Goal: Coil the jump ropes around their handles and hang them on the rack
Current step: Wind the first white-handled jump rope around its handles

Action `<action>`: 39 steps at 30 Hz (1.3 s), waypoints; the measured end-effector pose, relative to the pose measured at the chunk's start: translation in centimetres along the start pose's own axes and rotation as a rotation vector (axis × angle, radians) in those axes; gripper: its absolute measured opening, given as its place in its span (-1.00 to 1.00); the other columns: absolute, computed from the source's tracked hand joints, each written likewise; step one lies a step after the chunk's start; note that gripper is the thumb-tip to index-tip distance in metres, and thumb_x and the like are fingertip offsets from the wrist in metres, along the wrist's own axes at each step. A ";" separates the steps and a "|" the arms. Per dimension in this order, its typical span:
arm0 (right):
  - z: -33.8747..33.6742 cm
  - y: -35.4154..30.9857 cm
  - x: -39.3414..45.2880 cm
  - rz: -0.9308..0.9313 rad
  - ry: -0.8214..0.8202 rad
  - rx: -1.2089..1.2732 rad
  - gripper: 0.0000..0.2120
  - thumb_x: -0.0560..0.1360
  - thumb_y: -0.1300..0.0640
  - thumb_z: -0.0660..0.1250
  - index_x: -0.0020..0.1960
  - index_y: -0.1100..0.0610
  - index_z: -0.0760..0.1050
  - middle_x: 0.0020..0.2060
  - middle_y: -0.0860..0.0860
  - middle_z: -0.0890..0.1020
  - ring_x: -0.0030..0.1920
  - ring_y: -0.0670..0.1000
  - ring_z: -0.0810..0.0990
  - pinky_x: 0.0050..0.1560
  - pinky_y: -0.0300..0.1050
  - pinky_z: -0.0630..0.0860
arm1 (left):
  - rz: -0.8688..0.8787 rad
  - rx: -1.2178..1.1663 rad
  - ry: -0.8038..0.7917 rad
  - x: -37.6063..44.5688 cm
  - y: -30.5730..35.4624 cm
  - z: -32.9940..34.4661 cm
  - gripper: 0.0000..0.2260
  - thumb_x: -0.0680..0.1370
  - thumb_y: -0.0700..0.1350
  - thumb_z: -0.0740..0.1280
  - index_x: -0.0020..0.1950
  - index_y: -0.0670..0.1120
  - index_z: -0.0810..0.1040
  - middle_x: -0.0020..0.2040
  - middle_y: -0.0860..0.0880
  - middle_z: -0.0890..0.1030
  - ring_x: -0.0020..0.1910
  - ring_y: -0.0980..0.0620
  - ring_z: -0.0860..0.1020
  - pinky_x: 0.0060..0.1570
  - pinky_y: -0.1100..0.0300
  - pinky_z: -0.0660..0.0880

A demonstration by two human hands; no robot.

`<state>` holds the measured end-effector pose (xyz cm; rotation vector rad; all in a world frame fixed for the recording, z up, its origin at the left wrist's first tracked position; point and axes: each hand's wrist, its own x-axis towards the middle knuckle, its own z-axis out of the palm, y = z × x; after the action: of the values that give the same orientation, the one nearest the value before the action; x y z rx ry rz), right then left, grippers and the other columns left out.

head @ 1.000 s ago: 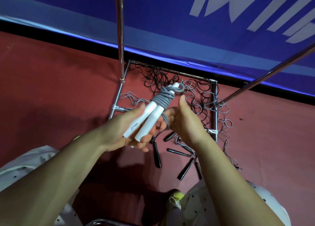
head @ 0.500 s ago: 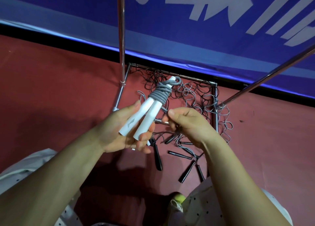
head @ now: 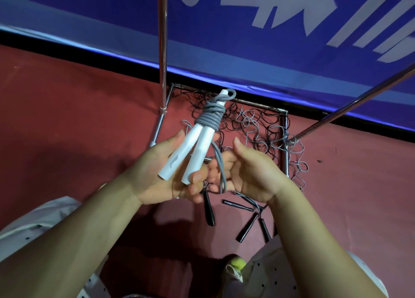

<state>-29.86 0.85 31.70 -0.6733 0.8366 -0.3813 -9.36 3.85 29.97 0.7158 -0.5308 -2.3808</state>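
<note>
Probably a sports hall or gym storage corner: a red sports floor (head: pixel 67 118), a blue banner (head: pixel 224 39) with large white lettering along the wall, a chrome rack (head: pixel 162 50), and tangled jump ropes (head: pixel 258 127) with black handles (head: pixel 208 210) on the floor.

A single head-worn camera looks steeply down, close over both hands (head: pixel 202 169), toward the floor (head: pixel 67 118) and perhaps a banner (head: pixel 224 39).
</note>
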 end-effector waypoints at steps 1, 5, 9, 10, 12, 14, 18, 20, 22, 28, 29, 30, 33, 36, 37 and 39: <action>-0.1 -0.1 -0.1 0.060 -0.060 0.008 -0.42 0.48 -0.20 0.04 -0.25 0.17 0.68 -0.32 0.12 0.67 -0.27 0.06 0.68 -0.26 -0.04 0.63 | -0.006 -0.047 -0.074 0.2 -0.2 0.3 -0.44 0.37 0.28 0.42 0.23 -0.04 0.54 -0.32 -0.07 0.54 -0.38 -0.05 0.54 -0.25 0.08 0.55; -0.3 -0.2 -0.2 0.123 -0.175 -0.043 -0.42 0.38 -0.31 0.13 -0.16 0.15 0.67 -0.41 0.12 0.65 -0.45 0.03 0.64 -0.43 -0.12 0.60 | -0.045 -0.026 -0.223 -0.1 -0.2 0.7 -0.53 0.47 0.28 0.30 0.14 -0.06 0.59 -0.32 -0.07 0.54 -0.38 -0.03 0.54 -0.31 0.13 0.54; -0.2 0.0 -0.1 -0.210 0.003 -0.132 -0.63 0.47 -0.11 0.34 -0.04 0.22 0.46 -0.59 0.02 0.47 -0.70 -0.13 0.28 -0.61 -0.30 0.38 | -0.020 -0.048 -0.073 -0.4 0.1 0.6 -0.59 0.37 0.27 0.39 0.03 0.00 0.61 -0.37 -0.09 0.52 -0.45 -0.05 0.53 -0.45 0.19 0.47; -0.2 0.1 -0.1 -0.285 0.032 -0.205 -0.70 0.48 -0.02 0.38 -0.07 0.22 0.44 -0.59 0.00 0.46 -0.68 -0.15 0.26 -0.62 -0.32 0.31 | -0.016 -0.055 -0.043 -0.6 0.2 0.8 -0.60 0.35 0.26 0.40 0.02 0.01 0.60 -0.37 -0.09 0.52 -0.45 -0.05 0.52 -0.47 0.20 0.46; -0.2 0.1 0.1 -0.357 0.125 -0.384 -0.82 0.50 0.09 0.30 -0.19 0.19 0.43 -0.55 -0.05 0.48 -0.61 -0.13 0.33 -0.55 -0.25 0.30 | -0.014 -0.055 0.032 -0.6 0.3 1.2 -0.61 0.39 0.26 0.33 0.00 -0.01 0.57 -0.38 -0.10 0.51 -0.47 -0.05 0.51 -0.49 0.23 0.43; 0.0 0.2 0.3 -0.362 0.201 -0.459 -0.82 0.51 0.11 0.22 -0.23 0.16 0.44 -0.50 -0.05 0.52 -0.49 -0.08 0.43 -0.43 -0.27 0.39 | 0.000 -0.004 0.150 -0.3 0.3 1.3 -0.61 0.45 0.25 0.18 -0.05 -0.04 0.53 -0.39 -0.10 0.50 -0.49 -0.04 0.49 -0.51 0.23 0.38; 0.5 0.2 0.7 -0.301 0.318 -0.370 -0.73 0.65 0.17 0.12 -0.20 0.18 0.41 -0.52 -0.07 0.38 -0.53 -0.11 0.28 -0.48 -0.24 0.34 | 0.047 0.176 0.338 0.7 -0.1 1.6 -0.58 0.50 0.22 0.08 0.05 -0.07 0.50 -0.40 -0.07 0.49 -0.49 0.01 0.44 -0.51 0.24 0.35; 0.6 0.2 0.8 -0.274 0.366 -0.335 -0.71 0.65 0.16 0.09 -0.21 0.17 0.40 -0.54 -0.09 0.28 -0.55 -0.13 0.17 -0.54 -0.27 0.16 | 0.076 0.316 0.470 1.2 -0.5 1.5 -0.57 0.58 0.18 0.07 0.03 -0.12 0.54 -0.40 -0.05 0.50 -0.50 0.03 0.43 -0.52 0.26 0.35; 0.8 0.4 0.9 -0.243 0.396 -0.313 -0.71 0.66 0.15 0.09 -0.21 0.16 0.40 -0.56 -0.11 0.23 -0.57 -0.15 0.11 -0.55 -0.31 0.06 | 0.122 0.459 0.589 1.6 -0.9 1.3 -0.56 0.58 0.19 0.14 -0.01 -0.16 0.57 -0.40 -0.03 0.51 -0.48 0.04 0.44 -0.49 0.25 0.34; 1.8 1.0 1.0 -0.307 0.467 -0.359 -0.71 0.65 0.18 0.09 -0.15 0.23 0.48 -0.54 -0.04 0.29 -0.57 -0.11 0.19 -0.55 -0.29 0.15 | 0.198 0.526 0.705 1.8 -0.7 1.0 -0.73 0.33 0.18 0.31 -0.17 0.02 0.57 -0.35 0.06 0.48 -0.39 0.13 0.38 -0.41 0.25 0.31; 2.0 1.0 0.9 -0.320 0.474 -0.384 -0.70 0.65 0.15 0.11 -0.13 0.29 0.49 -0.51 -0.01 0.34 -0.55 -0.09 0.24 -0.54 -0.27 0.20 | 0.205 0.526 0.702 1.8 -0.6 0.9 -0.78 0.37 0.16 0.35 -0.17 0.02 0.56 -0.33 0.06 0.46 -0.38 0.13 0.38 -0.40 0.25 0.31; 2.1 1.0 0.9 -0.326 0.481 -0.415 -0.66 0.64 0.10 0.14 -0.09 0.36 0.49 -0.47 0.03 0.37 -0.52 -0.06 0.28 -0.52 -0.25 0.25 | 0.209 0.537 0.702 1.8 -0.7 0.8 -0.82 0.43 0.12 0.38 -0.16 0.03 0.56 -0.31 0.05 0.45 -0.37 0.13 0.38 -0.40 0.24 0.31; 2.5 1.1 0.9 -0.331 0.502 -0.498 -0.49 0.57 -0.11 0.23 -0.11 0.40 0.47 -0.41 0.10 0.40 -0.43 0.02 0.32 -0.44 -0.15 0.27 | 0.198 0.573 0.699 2.1 -1.2 0.8 -0.95 0.55 0.00 0.33 -0.08 0.04 0.53 -0.30 0.07 0.45 -0.35 0.13 0.40 -0.41 0.24 0.32; 2.7 1.0 0.9 -0.334 0.556 -0.547 -0.52 0.46 -0.23 0.24 -0.29 0.20 0.40 -0.43 0.11 0.35 -0.43 0.01 0.27 -0.42 -0.12 0.22 | 0.167 0.599 0.655 2.2 -1.3 1.0 -0.91 0.52 -0.08 0.38 -0.05 0.06 0.49 -0.25 0.07 0.52 -0.36 0.15 0.46 -0.43 0.27 0.37; 2.7 1.0 0.9 -0.337 0.573 -0.557 -0.55 0.49 -0.21 0.26 -0.32 0.15 0.39 -0.44 0.11 0.34 -0.43 0.00 0.25 -0.41 -0.12 0.20 | 0.153 0.596 0.635 2.1 -1.2 1.0 -0.88 0.51 -0.11 0.39 -0.04 0.06 0.48 -0.22 0.07 0.54 -0.37 0.17 0.48 -0.42 0.27 0.40; 2.5 1.0 0.9 -0.363 0.585 -0.604 -0.60 0.55 -0.12 0.26 -0.36 0.09 0.38 -0.44 0.09 0.33 -0.43 -0.01 0.25 -0.39 -0.12 0.21 | 0.127 0.592 0.608 2.0 -0.9 0.9 -0.81 0.46 -0.12 0.44 -0.02 0.05 0.48 -0.17 0.06 0.57 -0.33 0.18 0.53 -0.34 0.25 0.45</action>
<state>-27.26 2.08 31.72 -1.3189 1.4146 -0.6806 -11.64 3.46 29.47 1.5381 -0.9740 -1.7439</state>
